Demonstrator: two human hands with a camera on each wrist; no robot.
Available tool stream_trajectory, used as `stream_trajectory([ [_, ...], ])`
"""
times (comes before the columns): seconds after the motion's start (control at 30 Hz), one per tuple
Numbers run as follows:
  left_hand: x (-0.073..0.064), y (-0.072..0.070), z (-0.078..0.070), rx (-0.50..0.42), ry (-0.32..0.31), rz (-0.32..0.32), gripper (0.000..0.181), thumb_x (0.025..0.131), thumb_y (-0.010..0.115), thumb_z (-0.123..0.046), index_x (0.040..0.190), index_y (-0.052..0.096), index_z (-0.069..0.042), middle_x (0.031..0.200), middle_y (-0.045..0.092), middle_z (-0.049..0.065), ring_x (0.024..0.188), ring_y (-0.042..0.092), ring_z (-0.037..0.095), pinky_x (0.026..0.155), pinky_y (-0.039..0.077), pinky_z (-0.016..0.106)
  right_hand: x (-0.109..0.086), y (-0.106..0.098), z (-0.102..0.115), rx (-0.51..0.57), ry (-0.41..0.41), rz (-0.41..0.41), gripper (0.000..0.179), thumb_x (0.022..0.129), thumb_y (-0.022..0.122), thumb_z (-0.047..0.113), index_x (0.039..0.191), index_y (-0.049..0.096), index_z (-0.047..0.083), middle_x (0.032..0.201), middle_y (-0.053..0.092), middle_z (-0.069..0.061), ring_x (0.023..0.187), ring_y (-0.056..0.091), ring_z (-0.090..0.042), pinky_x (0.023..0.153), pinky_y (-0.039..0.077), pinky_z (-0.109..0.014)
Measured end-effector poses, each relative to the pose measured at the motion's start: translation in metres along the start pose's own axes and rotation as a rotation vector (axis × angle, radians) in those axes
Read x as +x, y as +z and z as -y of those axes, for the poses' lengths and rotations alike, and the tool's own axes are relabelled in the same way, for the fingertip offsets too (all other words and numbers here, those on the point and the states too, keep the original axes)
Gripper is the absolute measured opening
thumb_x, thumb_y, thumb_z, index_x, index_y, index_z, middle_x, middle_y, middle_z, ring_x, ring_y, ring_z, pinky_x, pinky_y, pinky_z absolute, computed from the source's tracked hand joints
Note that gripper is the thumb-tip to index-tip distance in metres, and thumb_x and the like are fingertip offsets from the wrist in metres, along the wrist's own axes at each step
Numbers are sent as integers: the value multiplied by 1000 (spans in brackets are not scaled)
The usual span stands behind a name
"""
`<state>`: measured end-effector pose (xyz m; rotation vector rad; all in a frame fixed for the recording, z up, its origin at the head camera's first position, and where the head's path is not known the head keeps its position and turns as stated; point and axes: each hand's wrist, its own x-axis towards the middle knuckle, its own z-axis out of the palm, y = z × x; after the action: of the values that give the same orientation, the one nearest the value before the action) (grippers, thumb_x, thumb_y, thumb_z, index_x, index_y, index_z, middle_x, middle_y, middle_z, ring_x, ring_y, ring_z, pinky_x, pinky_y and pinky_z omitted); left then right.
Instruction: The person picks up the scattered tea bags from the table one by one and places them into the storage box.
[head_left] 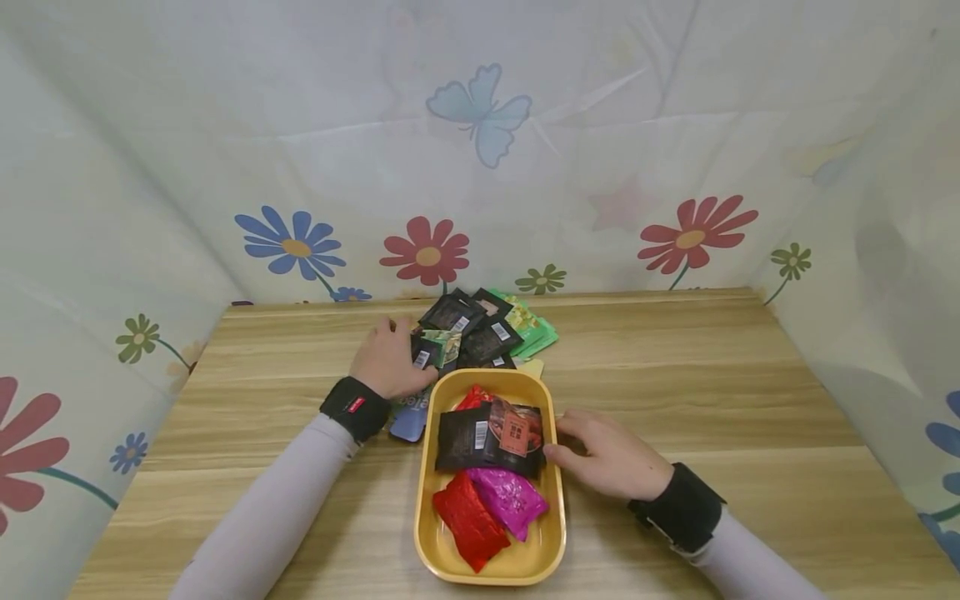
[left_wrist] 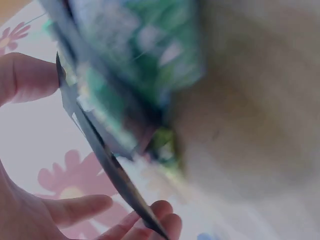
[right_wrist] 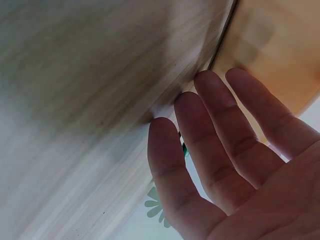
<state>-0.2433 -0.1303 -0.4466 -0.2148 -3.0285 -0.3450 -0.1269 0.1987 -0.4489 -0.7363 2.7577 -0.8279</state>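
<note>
My left hand (head_left: 390, 358) pinches a flat black packet (head_left: 423, 354) at the near-left side of a loose pile. In the left wrist view the same packet (left_wrist: 107, 157) stands edge-on between thumb and fingertips. Beside it sits a yellow tray (head_left: 422, 508). Inside lie black packets (head_left: 461, 440), one with a red-brown picture label, a red foil packet (head_left: 471, 521), a magenta foil packet (head_left: 512, 498) and another red piece behind. My right hand (head_left: 615, 454) rests at the tray's right side, its fingers extended and holding nothing; fingertips (right_wrist: 162, 132) touch the tabletop in the right wrist view.
Behind the tray are several black packets (head_left: 491, 340) with barcodes, and green packets (head_left: 536, 333) to their right. A blue packet (head_left: 408, 423) lies left of the tray. A flowered curtain (head_left: 555, 208) rises behind the wooden table (head_left: 697, 375).
</note>
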Motion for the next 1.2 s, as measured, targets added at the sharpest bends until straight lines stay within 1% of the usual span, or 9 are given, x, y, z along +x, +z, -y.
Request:
stream_trajectory([
  [0.1, -2, -12, 0, -32, 34, -54, 101, 69, 71, -55, 150, 38, -3, 130, 44, 24, 96, 54, 33, 84, 54, 48, 0, 0, -1, -3, -3, -4, 39, 95, 54, 50, 114, 70, 20, 97, 62, 15, 93, 59, -5, 84, 51, -36],
  [0.23, -10, -29, -6, -60, 109, -134, 103, 68, 73, -51, 152, 37, -4, 133, 43, 23, 99, 54, 32, 84, 54, 48, 0, 1, -1, -3, -4, -7, 38, 95, 54, 49, 114, 70, 20, 99, 63, 15, 96, 60, -6, 86, 51, -37],
  [0.4, -29, -46, -24, -36, 265, -215, 100, 66, 73, -52, 149, 42, -5, 131, 50, 19, 106, 55, 29, 89, 53, 45, 0, 1, -1, 2, -4, -7, 38, 96, 55, 48, 116, 70, 20, 101, 64, 14, 97, 60, -7, 87, 51, -37],
  [0.53, -43, -53, -41, -28, 411, -234, 97, 67, 72, -52, 149, 43, -9, 130, 52, 12, 104, 52, 23, 89, 52, 39, 0, 1, -1, 6, -10, -8, 38, 96, 55, 48, 117, 69, 19, 102, 64, 13, 99, 60, -8, 88, 51, -38],
  [0.73, -62, -59, -64, -46, 572, -227, 97, 67, 71, -53, 150, 42, -13, 133, 51, 7, 110, 51, 18, 91, 51, 35, 1, 2, -1, -4, -25, -11, 35, 96, 55, 47, 113, 70, 20, 97, 61, 16, 94, 58, -5, 85, 51, -36],
  [0.9, -73, -62, -77, -94, 663, -214, 95, 67, 73, -49, 150, 43, -14, 132, 52, 5, 110, 53, 16, 93, 50, 33, 0, 3, -2, 4, -24, -5, 34, 96, 54, 47, 112, 70, 21, 97, 61, 17, 92, 58, -4, 84, 51, -35],
  [1.0, -79, -64, -82, -128, 696, -174, 95, 68, 72, -49, 152, 40, -16, 137, 50, 4, 114, 52, 15, 97, 47, 34, 0, 3, -3, 7, -24, -5, 35, 96, 54, 47, 114, 69, 21, 101, 63, 16, 96, 59, -5, 86, 51, -36],
  [1.07, -82, -65, -84, -135, 705, -130, 100, 70, 70, -57, 155, 35, -18, 146, 46, 5, 122, 50, 18, 101, 45, 37, 0, 2, -3, 8, -27, -8, 36, 96, 54, 47, 116, 69, 21, 105, 64, 14, 99, 60, -6, 88, 51, -38],
  [1.2, -85, -65, -81, -142, 674, -71, 110, 73, 60, -76, 161, 24, -20, 161, 30, 8, 140, 38, 25, 108, 37, 50, 0, 2, -3, 8, -29, -11, 39, 97, 53, 48, 119, 69, 20, 106, 65, 12, 100, 60, -7, 89, 51, -39],
])
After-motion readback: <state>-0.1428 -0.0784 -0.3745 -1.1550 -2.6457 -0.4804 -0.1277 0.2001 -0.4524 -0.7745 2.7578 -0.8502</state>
